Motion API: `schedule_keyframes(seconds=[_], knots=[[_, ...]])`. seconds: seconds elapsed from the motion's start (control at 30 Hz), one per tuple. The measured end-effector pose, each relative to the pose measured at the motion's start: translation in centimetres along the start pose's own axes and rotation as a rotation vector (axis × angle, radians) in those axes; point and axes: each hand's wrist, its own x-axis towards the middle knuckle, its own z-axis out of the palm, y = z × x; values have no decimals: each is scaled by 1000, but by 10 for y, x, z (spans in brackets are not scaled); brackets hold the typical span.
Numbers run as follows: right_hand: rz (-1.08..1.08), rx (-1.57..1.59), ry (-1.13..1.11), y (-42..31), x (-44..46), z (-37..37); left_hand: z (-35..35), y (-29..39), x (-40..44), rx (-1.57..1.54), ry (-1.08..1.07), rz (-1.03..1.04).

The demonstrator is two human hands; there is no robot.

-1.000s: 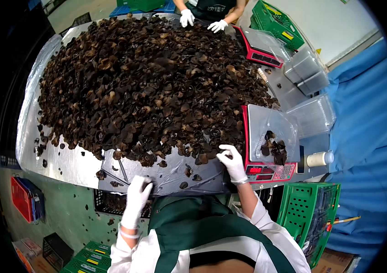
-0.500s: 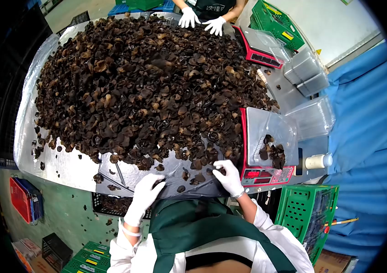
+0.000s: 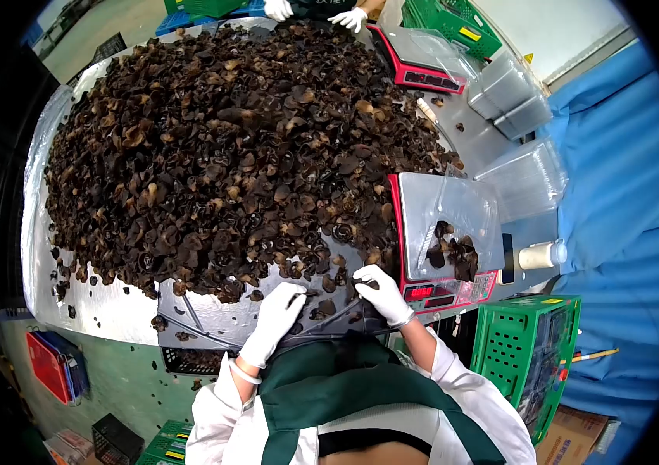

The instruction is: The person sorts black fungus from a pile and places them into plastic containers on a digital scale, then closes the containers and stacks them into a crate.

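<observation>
A large heap of dark wood ear mushrooms point(image 3: 213, 163) covers much of the metal table. My left hand point(image 3: 277, 316), in a white glove, is at the table's near edge. Its thumb and fingers come together beside a small dark bit; what they hold, if anything, is unclear. My right hand point(image 3: 384, 296), also gloved, has its fingers curled round a dark wood ear mushroom piece point(image 3: 364, 285). Loose pieces point(image 3: 323, 310) lie between my hands. Right of them stands a red scale point(image 3: 442, 293) bearing a clear plastic box point(image 3: 461, 201) with several mushroom pieces in it.
Across the table is another person's gloved hand point(image 3: 349, 19), near a second red scale point(image 3: 428, 77). Stacked clear boxes point(image 3: 509, 97), a phone point(image 3: 507, 258) and a white bottle point(image 3: 540, 255) stand at right. A green crate point(image 3: 500, 349) is beside me, below table height.
The view has shifted slightly. My left hand has moved right, and its thumb and fingers have drawn together. My right hand's fingers have closed on a mushroom piece. The other person's hands have drawn back.
</observation>
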Motion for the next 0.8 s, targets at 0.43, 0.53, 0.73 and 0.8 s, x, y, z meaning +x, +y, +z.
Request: schedule_keyframes(seconds=[0.43,0.53,0.73,0.8], knots=[[-252,-866,-30,-16,12,26,-23,-16,-8,-907,-33,-634],[-143,-723,-53,-13,20,18,-25,-21,-11,-1139,-75,-596],[-386,-635,-61,-21,-11,17,-21,-24,-17,-1374,-140,-555],[-481,-829,-97,-14,-19,31,-24,-21,-17,-1353,-156,-579]])
